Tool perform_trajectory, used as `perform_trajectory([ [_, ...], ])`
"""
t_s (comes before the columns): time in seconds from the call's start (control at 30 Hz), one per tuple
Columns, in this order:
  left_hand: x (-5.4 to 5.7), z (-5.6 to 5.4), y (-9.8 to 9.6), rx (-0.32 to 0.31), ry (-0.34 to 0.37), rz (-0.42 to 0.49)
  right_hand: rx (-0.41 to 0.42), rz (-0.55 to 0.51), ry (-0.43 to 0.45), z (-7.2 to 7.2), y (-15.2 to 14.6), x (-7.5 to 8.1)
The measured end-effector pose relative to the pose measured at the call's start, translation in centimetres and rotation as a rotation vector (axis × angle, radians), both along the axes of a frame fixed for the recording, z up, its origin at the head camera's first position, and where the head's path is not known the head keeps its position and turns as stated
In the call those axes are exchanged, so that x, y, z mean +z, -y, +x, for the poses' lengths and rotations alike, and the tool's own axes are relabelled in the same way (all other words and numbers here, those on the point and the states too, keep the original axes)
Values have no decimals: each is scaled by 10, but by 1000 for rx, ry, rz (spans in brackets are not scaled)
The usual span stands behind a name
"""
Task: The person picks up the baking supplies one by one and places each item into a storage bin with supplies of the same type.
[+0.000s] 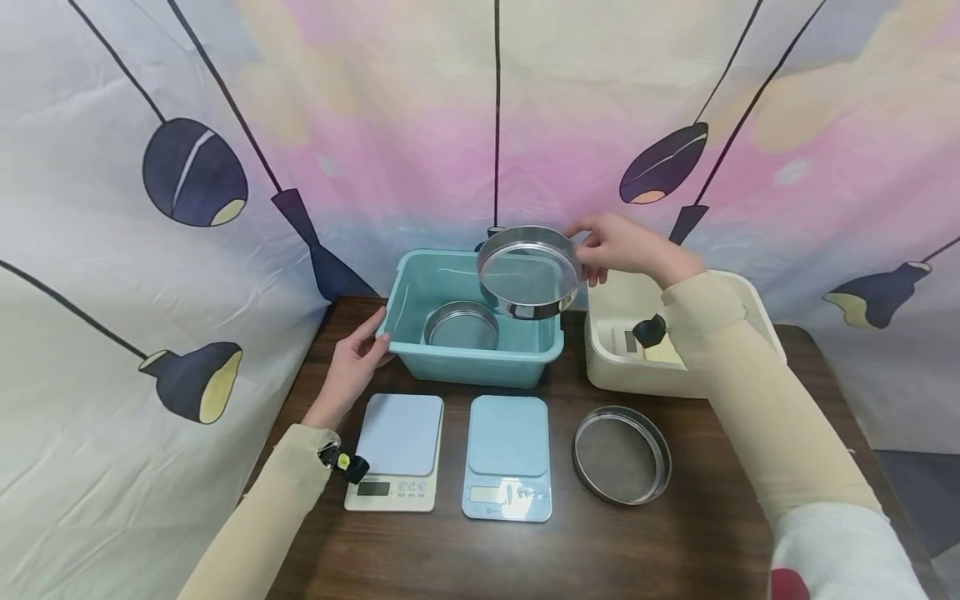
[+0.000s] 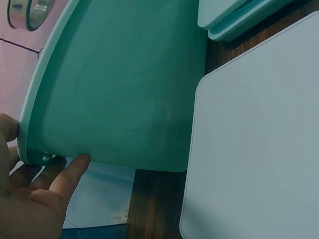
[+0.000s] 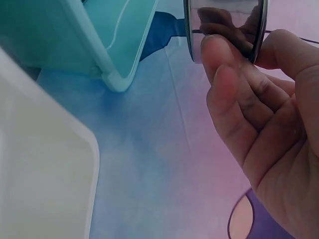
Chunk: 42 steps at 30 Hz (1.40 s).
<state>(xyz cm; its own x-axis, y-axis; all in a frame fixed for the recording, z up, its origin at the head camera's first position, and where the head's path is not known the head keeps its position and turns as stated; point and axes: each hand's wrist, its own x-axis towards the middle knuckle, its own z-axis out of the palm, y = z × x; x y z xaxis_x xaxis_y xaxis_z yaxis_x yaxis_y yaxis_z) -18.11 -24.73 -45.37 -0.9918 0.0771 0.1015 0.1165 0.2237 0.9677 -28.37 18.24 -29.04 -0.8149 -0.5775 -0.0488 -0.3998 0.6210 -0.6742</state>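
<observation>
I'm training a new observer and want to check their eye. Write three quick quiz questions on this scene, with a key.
1. Which hand holds the raised sieve?
2. True or false: a second sieve sits inside the teal bin.
3. What lies on the table just right of the blue scale? (a) a cup (b) a third sieve (c) a spoon

Key: 1. The right hand. 2. True. 3. b.

Head: from above, forward and down over the tabletop [image 1: 592,550]
Left wrist: close at left hand [image 2: 37,204], facing teal bin [image 2: 119,89]
Right wrist: close at right hand [image 3: 264,129], facing backdrop [image 3: 149,154]
Both wrists: teal bin, upper left
</observation>
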Motion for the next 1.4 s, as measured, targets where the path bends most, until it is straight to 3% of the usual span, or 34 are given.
perform_trajectory([
  [0.47, -2, 2, -3, 6, 4, 17, 15, -4, 58, -27, 40, -7],
  [0.87, 0, 4, -4, 0, -10, 14, 25, 13, 128, -33, 73, -19],
  [1.4, -1, 4, -5, 4, -3, 13, 12, 33, 227, -44, 103, -49],
])
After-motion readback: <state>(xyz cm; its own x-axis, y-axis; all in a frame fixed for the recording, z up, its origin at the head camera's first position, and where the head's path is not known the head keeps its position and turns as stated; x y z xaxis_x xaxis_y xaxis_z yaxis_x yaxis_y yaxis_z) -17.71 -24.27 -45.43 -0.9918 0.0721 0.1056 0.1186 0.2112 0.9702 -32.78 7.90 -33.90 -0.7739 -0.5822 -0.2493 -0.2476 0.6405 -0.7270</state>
